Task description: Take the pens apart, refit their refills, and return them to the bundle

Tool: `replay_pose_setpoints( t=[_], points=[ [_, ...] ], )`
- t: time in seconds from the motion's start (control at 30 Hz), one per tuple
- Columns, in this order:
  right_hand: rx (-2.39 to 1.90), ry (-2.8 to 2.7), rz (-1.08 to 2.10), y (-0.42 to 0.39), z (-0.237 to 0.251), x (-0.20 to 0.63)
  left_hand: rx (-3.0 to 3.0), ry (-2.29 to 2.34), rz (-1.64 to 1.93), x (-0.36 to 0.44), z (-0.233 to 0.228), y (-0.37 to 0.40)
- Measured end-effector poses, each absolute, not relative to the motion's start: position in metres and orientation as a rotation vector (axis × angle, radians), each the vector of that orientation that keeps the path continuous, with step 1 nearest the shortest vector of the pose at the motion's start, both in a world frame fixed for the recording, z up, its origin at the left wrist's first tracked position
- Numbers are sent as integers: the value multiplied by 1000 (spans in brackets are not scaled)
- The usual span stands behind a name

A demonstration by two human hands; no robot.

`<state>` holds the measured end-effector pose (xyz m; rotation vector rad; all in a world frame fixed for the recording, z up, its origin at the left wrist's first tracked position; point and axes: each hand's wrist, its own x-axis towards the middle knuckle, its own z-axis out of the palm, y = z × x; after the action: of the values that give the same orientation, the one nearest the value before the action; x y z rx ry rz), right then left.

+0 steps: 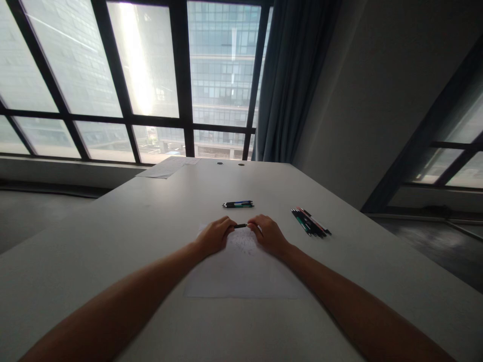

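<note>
Now, at the middle of the table, I am holding a dark pen [240, 225] level between both hands, just above the far edge of a white sheet of paper [241, 276]. My left hand [216, 234] is pinching the pen's left end with curled fingers, knuckles resting on the paper. My right hand [267, 233] is closing in the same narrow pinch on the pen's right end, and only a short dark stretch of the barrel is showing between the two sets of fingertips. Whether the pen is touching the paper I cannot tell. Faint scribbles are showing on the sheet just below the hands. Both bare forearms are reaching in from six o'clock, lying across the sheet's lower corners.

At twelve o'clock from the pen, near but apart, a small bundle of pens [238, 204] is lying crosswise, dark with a flash of blue and green. At three o'clock, a loose row of pens [311, 222] is lying slantwise, with red, green and black barrels side by side. At eleven o'clock, well apart at the far edge of the pale table [113, 241], more papers [168, 167] are lying flat. Behind them, a dark-framed window [181, 75] is glaring with daylight, and a blue-grey curtain [294, 80] is hanging at one o'clock.
</note>
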<state>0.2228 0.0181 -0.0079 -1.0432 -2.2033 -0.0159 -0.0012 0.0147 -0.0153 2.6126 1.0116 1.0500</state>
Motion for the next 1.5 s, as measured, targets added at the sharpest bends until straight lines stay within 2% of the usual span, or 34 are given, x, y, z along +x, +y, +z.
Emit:
replay_pose_setpoints(
  t=[0.2, 0.67, 1.23, 1.5],
  points=[
    [-1084, -2241, -23, 17, -8, 222, 2629, 1017, 1050, -1, -17, 15],
    [-915, -2078, 189, 17, -11, 222, 2646, 1026, 1017, -1, -15, 14],
    [-1110, -2234, 3, 17, -10, 222, 2648, 977, 1042, -2, -16, 14],
    [-963, -2061, 262, 14, -8, 219, 2656, 998, 1039, -2, -16, 14]
  ],
)
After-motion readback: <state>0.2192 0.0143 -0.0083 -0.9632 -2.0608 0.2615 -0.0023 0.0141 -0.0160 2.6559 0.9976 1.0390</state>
